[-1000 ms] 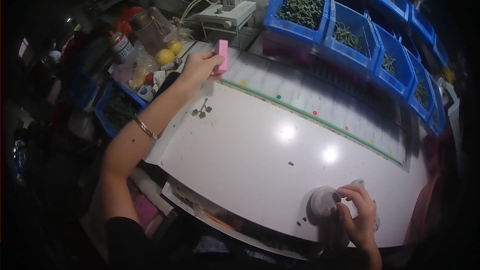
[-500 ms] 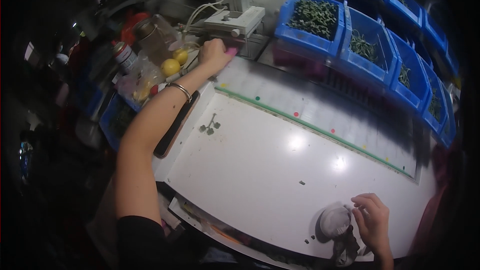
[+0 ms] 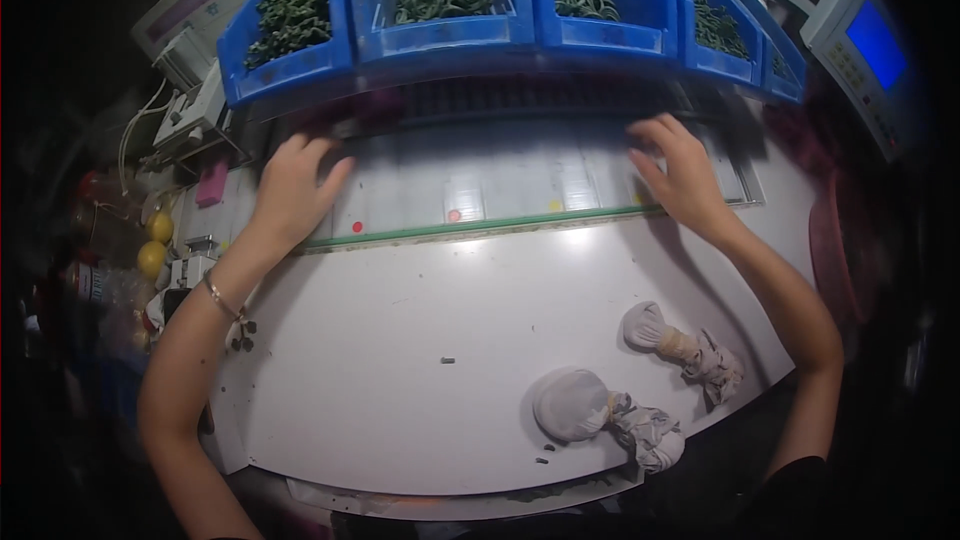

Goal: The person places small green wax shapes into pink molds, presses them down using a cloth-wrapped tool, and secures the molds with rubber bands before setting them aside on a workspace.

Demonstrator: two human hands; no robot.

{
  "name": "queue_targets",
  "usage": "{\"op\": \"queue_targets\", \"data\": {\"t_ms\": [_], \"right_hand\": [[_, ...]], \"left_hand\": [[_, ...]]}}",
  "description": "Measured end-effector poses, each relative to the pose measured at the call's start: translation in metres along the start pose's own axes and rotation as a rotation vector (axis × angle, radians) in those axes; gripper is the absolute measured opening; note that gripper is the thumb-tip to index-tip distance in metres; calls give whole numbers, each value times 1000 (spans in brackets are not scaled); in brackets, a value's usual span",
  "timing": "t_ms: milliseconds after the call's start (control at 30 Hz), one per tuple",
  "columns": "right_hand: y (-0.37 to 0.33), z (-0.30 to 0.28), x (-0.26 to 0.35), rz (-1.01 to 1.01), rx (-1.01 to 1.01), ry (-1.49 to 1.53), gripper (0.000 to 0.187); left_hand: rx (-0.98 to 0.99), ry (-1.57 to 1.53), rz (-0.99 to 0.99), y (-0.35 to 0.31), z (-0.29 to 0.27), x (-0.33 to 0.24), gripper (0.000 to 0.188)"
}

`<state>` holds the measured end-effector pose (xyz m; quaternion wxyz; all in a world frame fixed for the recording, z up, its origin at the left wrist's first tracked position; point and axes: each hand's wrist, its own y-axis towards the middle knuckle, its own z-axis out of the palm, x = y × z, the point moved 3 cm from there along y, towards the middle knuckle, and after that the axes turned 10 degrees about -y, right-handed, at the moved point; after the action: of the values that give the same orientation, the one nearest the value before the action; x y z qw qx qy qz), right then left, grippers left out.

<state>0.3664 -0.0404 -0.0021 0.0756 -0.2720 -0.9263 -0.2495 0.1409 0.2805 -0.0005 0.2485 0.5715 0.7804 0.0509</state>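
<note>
My left hand (image 3: 298, 190) is over the left part of a pale, glassy panel (image 3: 500, 165), thumb stretched away from the fingers and nothing visible in it. Toward the panel's right end, my right hand (image 3: 682, 172) hovers with its fingers slightly curled and apart from the thumb, also holding nothing visible. A green strip (image 3: 480, 230) with coloured dots beside it runs along the panel's near edge. Two tied cloth bundles lie on the white tabletop at the near right: a rounder bundle (image 3: 572, 405) and a slimmer bundle (image 3: 650, 325).
Blue bins (image 3: 440, 35) of small dark-green parts line the far side. A white clamp-like device (image 3: 190, 120) stands far left, with a pink block (image 3: 212, 183) near it and yellow balls (image 3: 153, 258) nearer. A blue-screened instrument (image 3: 865, 50) is far right. Small dark bits (image 3: 447, 360) lie on the tabletop.
The view has swung right. My left hand has left the pink block and come over the panel. My right hand has moved from beside the round bundle up to the panel's right end.
</note>
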Motion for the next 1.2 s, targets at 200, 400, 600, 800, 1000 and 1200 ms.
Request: {"op": "queue_targets", "data": {"t_ms": [200, 400, 600, 800, 1000, 1200], "right_hand": [[39, 52, -54, -196, -267, -390, 43], [81, 62, -61, -85, -28, -237, 47], [87, 82, -77, -194, -89, -213, 43], [84, 74, -74, -280, -170, -184, 45], [103, 67, -76, -176, 29, -94, 41], [97, 69, -147, -93, 251, 58, 46]], "left_hand": [[-15, 34, 215, 54, 59, -23, 43], [25, 221, 330, 106, 80, -31, 48], [251, -151, 232, 137, 95, -35, 46], [325, -338, 241, 143, 106, -46, 45], [194, -432, 315, 127, 115, -65, 42], [137, -274, 311, 123, 111, -97, 42]]}}
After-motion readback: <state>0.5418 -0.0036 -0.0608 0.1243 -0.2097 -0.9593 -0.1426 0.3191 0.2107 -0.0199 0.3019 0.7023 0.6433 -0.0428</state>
